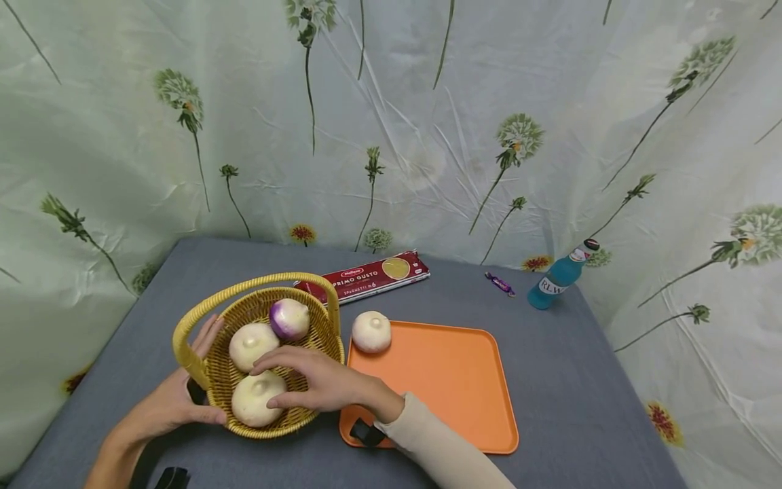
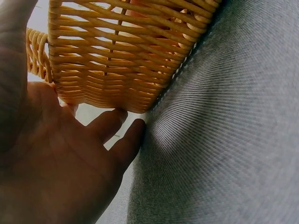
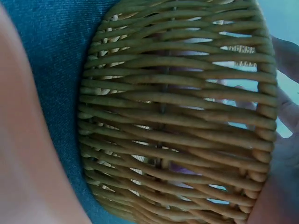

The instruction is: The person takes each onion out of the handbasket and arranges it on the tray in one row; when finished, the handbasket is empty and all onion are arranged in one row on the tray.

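A yellow wicker basket [image 1: 332, 326] with an arched handle stands at the left of the table. It holds a purple-and-white turnip [image 1: 290, 319] at the back, a white turnip [image 1: 250, 343] in the middle and another white turnip [image 1: 253, 404] in front. My left hand [image 1: 174, 401] rests spread along the basket's left side, thumb toward the front; the left wrist view shows straight fingers beside the woven wall. Over the basket's right rim reaches my right hand [image 1: 311, 377], fingers and thumb apart, tips at the front turnip's upper and right side.
An orange tray [image 1: 446, 380] lies right of the basket, with a whitish turnip [image 1: 371, 331] at its back left corner. Behind are a red spaghetti pack [image 1: 373, 275], a purple wrapped candy [image 1: 500, 284] and a blue bottle [image 1: 556, 280]. A flower-print curtain hangs behind the table.
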A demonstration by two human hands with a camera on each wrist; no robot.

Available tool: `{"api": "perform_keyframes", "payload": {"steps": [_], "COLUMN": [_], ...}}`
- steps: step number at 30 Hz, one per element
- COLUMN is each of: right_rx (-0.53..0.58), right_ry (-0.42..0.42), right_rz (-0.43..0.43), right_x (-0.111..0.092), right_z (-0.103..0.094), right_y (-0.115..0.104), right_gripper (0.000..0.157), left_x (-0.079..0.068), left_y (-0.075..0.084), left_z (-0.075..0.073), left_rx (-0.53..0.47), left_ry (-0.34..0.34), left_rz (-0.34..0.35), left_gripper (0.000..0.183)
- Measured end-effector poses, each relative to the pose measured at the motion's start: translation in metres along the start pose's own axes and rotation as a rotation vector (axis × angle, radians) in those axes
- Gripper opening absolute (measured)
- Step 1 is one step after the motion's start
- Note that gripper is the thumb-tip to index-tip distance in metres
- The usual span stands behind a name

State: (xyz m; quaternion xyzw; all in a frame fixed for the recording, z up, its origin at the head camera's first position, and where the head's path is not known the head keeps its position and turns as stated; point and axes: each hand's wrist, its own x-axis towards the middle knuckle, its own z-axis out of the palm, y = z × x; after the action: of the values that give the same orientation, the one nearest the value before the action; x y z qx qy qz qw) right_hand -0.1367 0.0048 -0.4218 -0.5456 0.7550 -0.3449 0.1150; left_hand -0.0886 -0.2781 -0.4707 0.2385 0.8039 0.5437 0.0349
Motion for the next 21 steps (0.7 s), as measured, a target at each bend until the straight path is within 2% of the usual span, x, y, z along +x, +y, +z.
{"api": "perform_keyframes", "payload": {"steps": [7,15,21], "right_rx": [0.009,-0.055,-0.092], "right_ry": [-0.044,-0.080,-0.110], "right_rz": [0.055,0.110,0.106], "right_x": [0.006,0.011,0.011], "right_z": [0.001,0.005,0.006], "right_y": [0.004,0.005,0.003], "right_gripper": [0.045,0.046,0.047], "left_x": [-0.001,0.000,0.000], "left_y": [-0.004,0.001,-0.001], "left_z": [-0.001,-0.001,0.001], "left_rx": [-0.022,0.010,0.000], "left_ry": [0.007,0.004,0.011], "left_rz": [-0.036,-0.001,-0.002], "left_gripper": [0.133,0.129,0.129]}}
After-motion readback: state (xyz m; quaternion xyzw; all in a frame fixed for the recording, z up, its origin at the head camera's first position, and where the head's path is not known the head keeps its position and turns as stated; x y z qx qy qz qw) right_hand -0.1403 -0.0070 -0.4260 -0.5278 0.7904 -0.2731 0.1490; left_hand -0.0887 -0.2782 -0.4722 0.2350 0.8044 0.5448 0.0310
